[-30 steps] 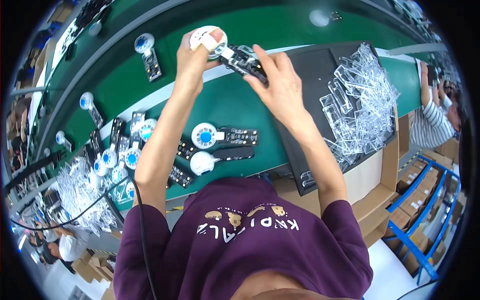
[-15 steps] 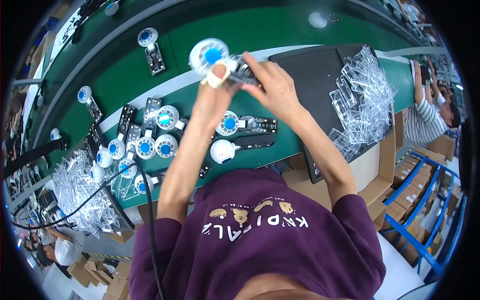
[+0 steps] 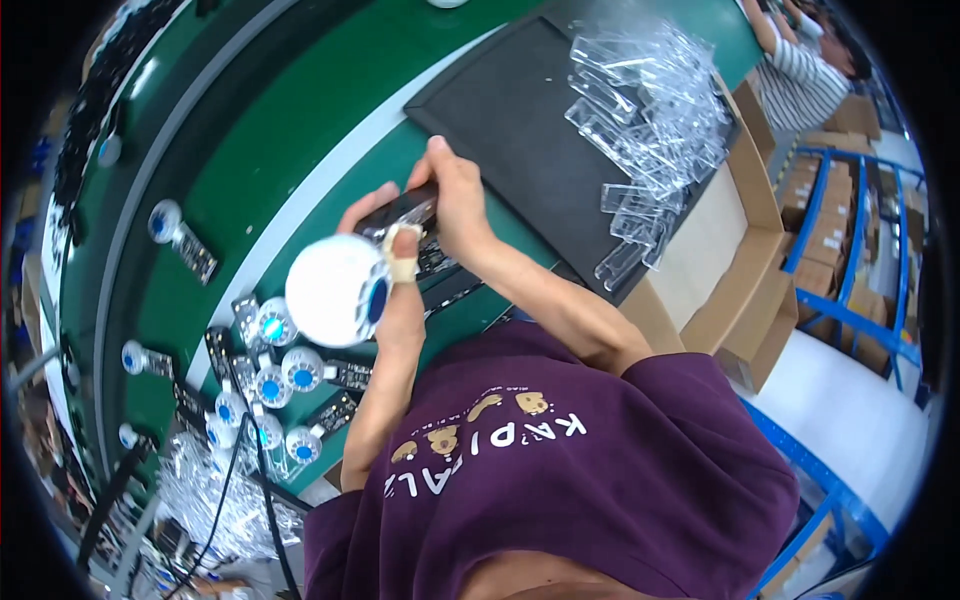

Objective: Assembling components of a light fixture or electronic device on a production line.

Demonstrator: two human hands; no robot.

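Both of my hands hold one handheld fan [image 3: 335, 292] above the green table. Its white round head points left, and the edge of its blue centre disc shows on the right side. My left hand [image 3: 398, 300] is closed round the neck and handle, with pale tape on the thumb. My right hand [image 3: 455, 205] is closed on the far end of the dark handle, its fingers curled over it. The palms hide much of the handle. Several similar fans [image 3: 303, 370], with blue discs and bare circuit-board handles, lie at the lower left.
A black tray [image 3: 510, 120] on the right bears a heap of clear plastic covers [image 3: 650, 110]. Another clear pile [image 3: 215, 500] lies at lower left, where black cables [image 3: 262, 470] hang. Single fans [image 3: 165, 222] rest on the green belt. An open carton [image 3: 745, 280] stands right.
The whole view has swung round. My hands have brought the fan closer and turned it, so its white back shows instead of the blue disc. Both hands keep their hold.
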